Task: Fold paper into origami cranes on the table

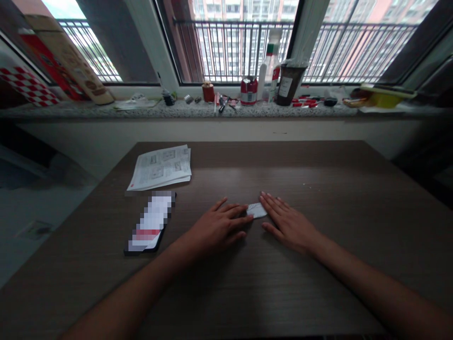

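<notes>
A small folded piece of white paper [256, 210] lies flat on the dark wooden table [318, 179], between my two hands. My left hand [219, 226] rests palm down, its fingers stretched out, and its fingertips press on the paper's left edge. My right hand [286, 222] also lies flat with fingers extended, the fingertips touching the paper's right and upper edge. Neither hand grips anything.
A phone [150, 222] lies left of my left hand. A stack of printed sheets [161, 167] sits beyond it. The stone windowsill [177, 109] holds a red can [248, 90], bottles, a dark cup [288, 85], pens and a yellow box [384, 97].
</notes>
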